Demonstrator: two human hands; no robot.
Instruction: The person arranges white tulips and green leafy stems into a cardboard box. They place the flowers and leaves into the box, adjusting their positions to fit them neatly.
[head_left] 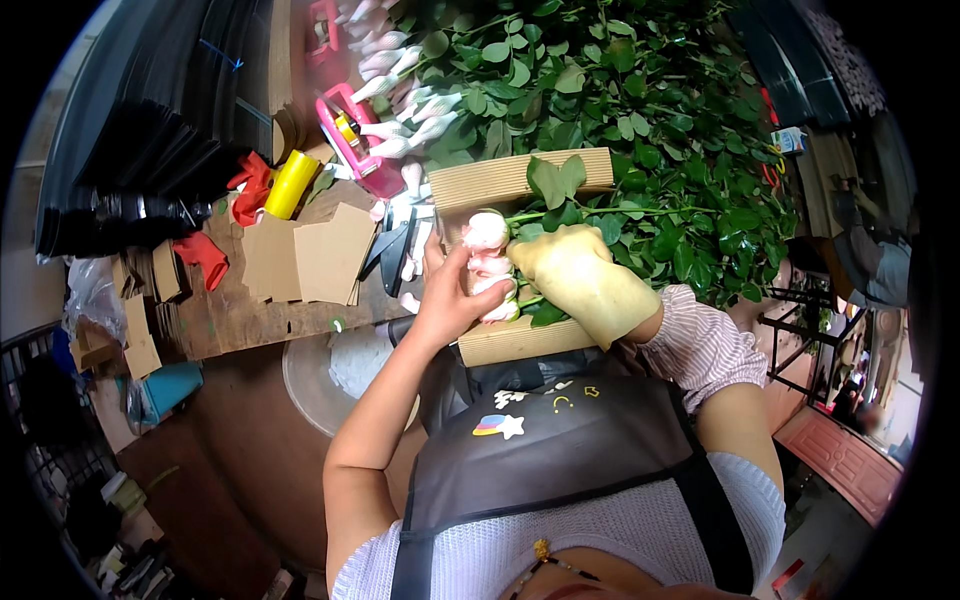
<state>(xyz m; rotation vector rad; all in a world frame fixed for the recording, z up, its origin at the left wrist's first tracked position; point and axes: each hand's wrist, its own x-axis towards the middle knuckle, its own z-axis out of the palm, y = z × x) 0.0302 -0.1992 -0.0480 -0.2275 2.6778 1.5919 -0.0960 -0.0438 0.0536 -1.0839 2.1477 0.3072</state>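
Several pale pink roses [487,232] lie in a row before me, heads to the left and leafy stems to the right. My bare left hand [445,300] cups the heads, its thumb along the lowest bloom and its fingers at their left side. Just below the blooms, my right hand [575,275], in a pale yellow glove, is closed over the stems; its fingertips are hidden. Corrugated brown cardboard [520,180] shows beyond the roses and again on the near side, where its edge [525,343] sits close to my apron.
A heap of leafy rose stems [620,110] covers the far bench, with white-netted buds [430,125] at its left. A pink tape dispenser [362,165], black-handled tool [397,245], cardboard pieces [335,250] and yellow roll [291,186] lie left. Below stands a clear round bin [300,380].
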